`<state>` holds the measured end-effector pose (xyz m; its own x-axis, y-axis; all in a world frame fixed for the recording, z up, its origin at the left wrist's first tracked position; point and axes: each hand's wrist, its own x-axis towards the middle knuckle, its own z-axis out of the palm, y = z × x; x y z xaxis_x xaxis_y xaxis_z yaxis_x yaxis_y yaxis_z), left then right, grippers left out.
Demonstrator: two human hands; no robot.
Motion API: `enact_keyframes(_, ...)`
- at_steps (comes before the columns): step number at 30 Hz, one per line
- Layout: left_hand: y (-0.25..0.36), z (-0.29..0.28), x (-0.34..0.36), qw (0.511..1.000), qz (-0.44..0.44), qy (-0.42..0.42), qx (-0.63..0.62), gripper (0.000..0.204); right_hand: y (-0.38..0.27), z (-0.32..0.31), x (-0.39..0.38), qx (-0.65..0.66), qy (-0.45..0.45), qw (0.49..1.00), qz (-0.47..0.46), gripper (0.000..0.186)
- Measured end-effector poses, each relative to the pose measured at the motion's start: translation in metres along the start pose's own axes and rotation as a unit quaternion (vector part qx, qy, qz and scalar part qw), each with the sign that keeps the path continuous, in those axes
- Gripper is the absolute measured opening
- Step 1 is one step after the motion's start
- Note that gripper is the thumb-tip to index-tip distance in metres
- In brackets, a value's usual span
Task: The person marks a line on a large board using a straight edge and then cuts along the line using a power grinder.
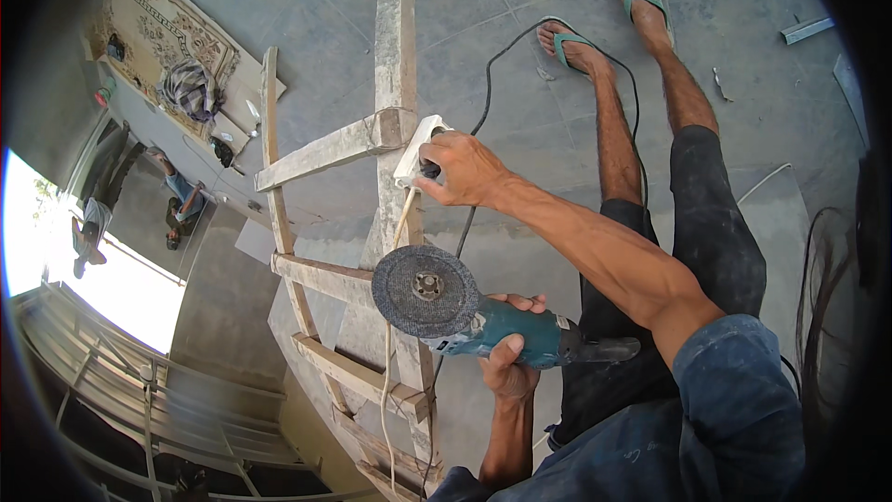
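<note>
My left hand point(506, 370) is wrapped round the teal body of an angle grinder point(539, 338), thumb on the near side and fingertips showing beyond it. The grinder's dark, round disc point(409, 302) faces up, over the wooden frame point(397, 56). My right hand point(469, 169) reaches across to a white power strip point(405, 171) on the frame's long beam. Its fingers are closed on a black plug point(429, 169) at the strip; whether the plug is fully seated is hidden. A cream cord point(387, 363) runs down from the strip, past the disc.
A black cable point(489, 84) loops across the tiled floor around my sandalled foot point(569, 46). A patterned rug point(158, 9) with bundled cloth point(190, 88) lies at far left. Two people point(186, 200) are beyond it, near a bright opening. Metal framing point(149, 390) stands at lower left.
</note>
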<state>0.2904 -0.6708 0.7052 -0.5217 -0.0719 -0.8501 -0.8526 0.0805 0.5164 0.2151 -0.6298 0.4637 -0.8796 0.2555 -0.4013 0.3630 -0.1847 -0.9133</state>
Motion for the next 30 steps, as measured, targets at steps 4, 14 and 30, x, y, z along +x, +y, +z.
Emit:
enact_keyframes(4,-0.001,-0.001,0.004,1.0,-0.001,-0.002,0.018,0.057,0.019,-0.008,-0.007,0.033,-0.047,0.998,-0.011,0.023)
enact_keyframes(14,-0.002,0.008,0.013,0.999,-0.017,0.001,0.035,0.056,0.039,0.005,-0.012,-0.008,0.018,0.998,-0.06,0.021)
enact_keyframes(30,0.005,-0.003,0.033,0.999,-0.006,-0.042,0.029,0.058,0.036,0.015,-0.026,0.015,0.065,0.997,-0.039,0.026)
